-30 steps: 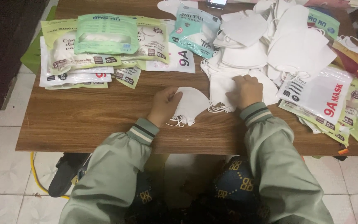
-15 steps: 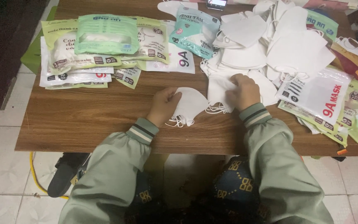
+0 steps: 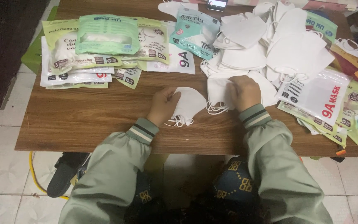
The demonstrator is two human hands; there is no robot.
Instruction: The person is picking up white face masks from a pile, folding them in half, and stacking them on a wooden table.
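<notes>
Both forearms, in pale green sleeves with striped cuffs, are stretched forward over the near edge of the wooden counter (image 3: 83, 120), with the elbows kept low and close to the body. The left hand (image 3: 163, 105) is laid palm down with its fingers curled, and its grip is pressed together on the left edge of a folded white mask (image 3: 189, 105), which is seen lying flat on the counter just in front of the person, its ear loops trailing toward the near edge. The right hand (image 3: 243, 92) is bent at the knuckles, its grip pinched on the top of a second white mask (image 3: 217, 93) that is found just beside the first, at the near foot of a pile of loose white masks (image 3: 278, 49). That pile is heaped directly behind and to the right of the right hand, so the way forward on that side is crowded. Flat mask packets (image 3: 324, 99) are fanned out at the right edge of the counter, close to the right sleeve. A stack of green and white packets (image 3: 104, 41) is spread across the far left, well apart from the left hand, with bare wood between. A teal packet (image 3: 195, 31) is set at the far middle. A dark sandal (image 3: 63, 176) and a yellow cord (image 3: 36, 178) are seen on the tiled floor below.
</notes>
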